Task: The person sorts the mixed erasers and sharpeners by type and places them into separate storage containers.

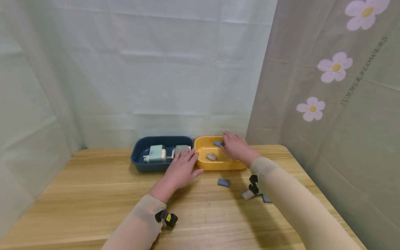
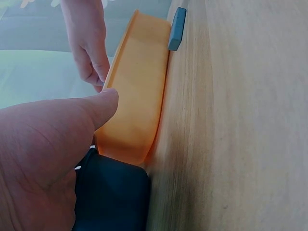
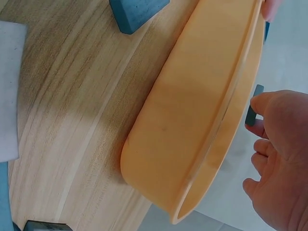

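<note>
My right hand (image 1: 235,148) is over the yellow bin (image 1: 223,166), pinching a small blue-grey block (image 3: 254,106) between thumb and fingertip. A greyish block (image 1: 211,157) lies inside that bin. My left hand (image 1: 182,169) rests with extended fingers where the yellow bin meets the dark blue bin (image 1: 150,168). Its thumb (image 2: 105,107) lies at the yellow bin's rim, and its fingers reach over the blue bin's edge. In the blue bin lie a pale green and cream block-shaped item (image 1: 156,154) with prongs and a grey-green one (image 1: 182,149), partly covered by my left fingers.
On the wooden table (image 1: 87,194), a blue-grey block (image 1: 223,182) lies in front of the yellow bin. A light grey block (image 1: 248,194) and a blue block (image 1: 267,199) lie by my right forearm, partly hidden. A pale curtain (image 1: 156,69) hangs behind the bins.
</note>
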`<action>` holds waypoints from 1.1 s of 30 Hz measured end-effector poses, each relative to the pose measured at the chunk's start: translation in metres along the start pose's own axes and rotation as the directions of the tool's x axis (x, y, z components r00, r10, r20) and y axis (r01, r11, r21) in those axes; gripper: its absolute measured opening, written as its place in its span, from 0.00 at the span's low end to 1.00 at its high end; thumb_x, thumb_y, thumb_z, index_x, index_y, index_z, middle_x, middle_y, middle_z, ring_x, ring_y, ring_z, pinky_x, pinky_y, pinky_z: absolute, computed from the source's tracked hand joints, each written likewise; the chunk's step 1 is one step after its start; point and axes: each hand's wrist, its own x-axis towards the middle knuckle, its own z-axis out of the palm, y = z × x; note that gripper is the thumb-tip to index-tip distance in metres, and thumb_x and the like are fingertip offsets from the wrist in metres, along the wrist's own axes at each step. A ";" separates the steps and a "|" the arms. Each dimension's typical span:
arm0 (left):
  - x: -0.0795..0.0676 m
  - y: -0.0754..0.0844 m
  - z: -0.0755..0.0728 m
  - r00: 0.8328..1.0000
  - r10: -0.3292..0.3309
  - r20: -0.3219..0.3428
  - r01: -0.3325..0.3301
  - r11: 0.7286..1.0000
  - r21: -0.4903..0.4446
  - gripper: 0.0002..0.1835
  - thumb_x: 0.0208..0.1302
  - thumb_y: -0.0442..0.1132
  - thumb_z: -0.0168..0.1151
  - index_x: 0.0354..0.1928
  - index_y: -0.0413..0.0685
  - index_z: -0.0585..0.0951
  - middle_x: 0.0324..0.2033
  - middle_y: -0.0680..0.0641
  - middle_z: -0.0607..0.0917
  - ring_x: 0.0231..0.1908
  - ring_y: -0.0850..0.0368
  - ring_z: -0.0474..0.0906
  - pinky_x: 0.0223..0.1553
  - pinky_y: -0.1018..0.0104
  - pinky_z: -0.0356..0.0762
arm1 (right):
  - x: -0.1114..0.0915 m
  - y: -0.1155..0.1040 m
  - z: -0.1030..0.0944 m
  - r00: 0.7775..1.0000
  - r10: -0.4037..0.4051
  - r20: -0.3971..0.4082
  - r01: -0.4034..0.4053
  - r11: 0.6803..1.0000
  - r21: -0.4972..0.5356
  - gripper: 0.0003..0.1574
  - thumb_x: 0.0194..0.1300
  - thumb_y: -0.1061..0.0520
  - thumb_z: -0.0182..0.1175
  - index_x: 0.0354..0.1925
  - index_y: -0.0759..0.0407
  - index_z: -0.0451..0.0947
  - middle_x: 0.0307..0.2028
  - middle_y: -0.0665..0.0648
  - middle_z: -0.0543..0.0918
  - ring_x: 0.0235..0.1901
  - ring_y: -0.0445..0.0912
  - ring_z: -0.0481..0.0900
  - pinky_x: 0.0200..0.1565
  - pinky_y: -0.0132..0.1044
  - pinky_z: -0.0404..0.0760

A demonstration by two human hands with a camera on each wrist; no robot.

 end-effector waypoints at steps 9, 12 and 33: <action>-0.002 -0.001 0.001 1.000 0.015 -0.014 -0.015 1.000 -0.002 0.43 0.82 0.62 0.61 0.86 0.42 0.65 0.85 0.39 0.62 0.86 0.39 0.50 0.85 0.38 0.41 | 0.004 -0.001 0.003 1.000 -0.011 -0.021 0.010 1.000 -0.017 0.16 0.87 0.51 0.57 0.56 0.64 0.75 0.80 0.70 0.66 0.81 0.61 0.62 0.80 0.60 0.62; -0.002 -0.001 0.002 1.000 0.014 -0.018 -0.014 1.000 -0.004 0.43 0.82 0.61 0.61 0.86 0.42 0.66 0.85 0.39 0.62 0.86 0.39 0.50 0.85 0.38 0.41 | 0.006 -0.001 0.005 0.999 -0.013 -0.029 0.012 1.000 -0.024 0.17 0.87 0.51 0.57 0.58 0.65 0.75 0.80 0.70 0.67 0.81 0.61 0.64 0.80 0.60 0.63; -0.001 0.002 -0.001 1.000 -0.006 -0.006 0.006 1.000 -0.009 0.43 0.82 0.61 0.62 0.86 0.44 0.65 0.86 0.40 0.61 0.87 0.40 0.48 0.85 0.37 0.39 | 0.009 0.009 0.019 1.000 0.026 0.015 -0.026 0.999 0.043 0.44 0.88 0.41 0.55 0.85 0.67 0.60 0.86 0.66 0.56 0.86 0.60 0.53 0.82 0.64 0.53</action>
